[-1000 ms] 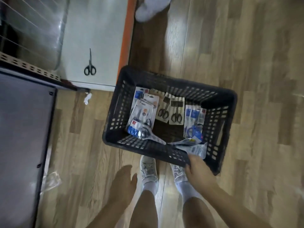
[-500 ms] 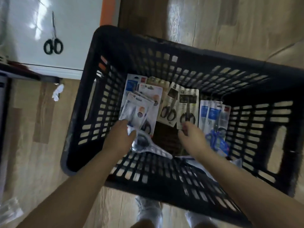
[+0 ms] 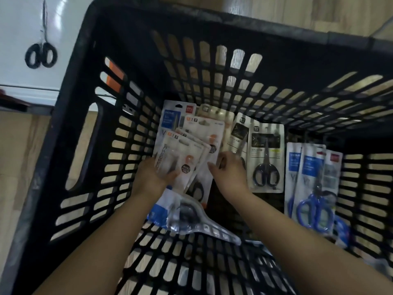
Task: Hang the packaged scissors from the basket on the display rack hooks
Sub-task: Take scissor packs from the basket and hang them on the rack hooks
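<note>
The fingers (image 3: 170,174) of the left hand (image 3: 152,179) are curling round the lower edge of a white scissors pack (image 3: 182,158), thumb lying across its front, near the middle of the frame. That pack is lying on top of a fan of similar white packs (image 3: 204,133) leaning toward the upper middle of the basket floor. The right hand (image 3: 230,173) is hovering just to the right of them, its fingers (image 3: 213,167) loosely bent and slightly apart, gripping nothing; whether the tips are touching the white packs cannot be told.

Just right of that hand, a pack with black scissors (image 3: 266,161) is lying flat, with a second dark-labelled pack (image 3: 239,133) partly tucked under it. Further right, packs with blue-handled scissors (image 3: 314,188) are overlapping one another near the right wall. Below the left wrist, a clear plastic pack (image 3: 191,216) is lying slantwise, pointing toward the lower right.

All of this is sitting inside a black slotted basket (image 3: 136,67) that is filling most of the frame, on a wooden floor (image 3: 19,167). In the upper left corner, loose black-handled scissors (image 3: 41,54) are lying on a white surface (image 3: 17,28).
</note>
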